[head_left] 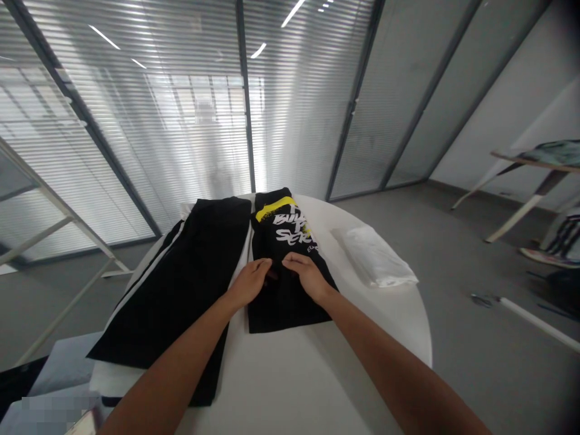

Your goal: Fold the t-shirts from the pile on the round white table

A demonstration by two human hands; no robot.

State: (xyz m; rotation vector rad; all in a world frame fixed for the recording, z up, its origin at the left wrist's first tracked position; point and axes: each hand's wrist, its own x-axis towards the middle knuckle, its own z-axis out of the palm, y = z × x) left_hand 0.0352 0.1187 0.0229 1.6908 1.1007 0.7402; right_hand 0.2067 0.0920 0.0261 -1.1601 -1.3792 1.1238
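At the far left of the frame, a white metal frame [54, 211] is seen standing on the grey floor before the blinds. At the lower left corner, a pale grey cloth [63, 365] is partly visible beside the table.

A round white table [290, 374] fills the lower middle of the frame. On its left part, a large black garment [181, 284] is laid flat, with white stripes along its left edge; its lower end hangs over the table's edge.

Just right of it, at the centre of the frame, a folded black shirt [283, 302] with white lettering and a yellow band near its far end is laid flat on the table. The left hand [249, 281] is placed on the shirt's left edge, fingers curled down onto the cloth; a pinch of fabric seems to be gripped, though this cannot be told with certainty. The right hand [306, 272] is set just beside it, palm down, fingers bent onto the shirt's middle; whether cloth is grasped cannot be told. The two hands are nearly touching.

Right of the shirt, a folded white cloth [376, 260] is laid apart on the table.

At the upper right of the frame, a second table [530, 163] with something greenish on it is seen, and striped shoes [559, 244] are seen below it.
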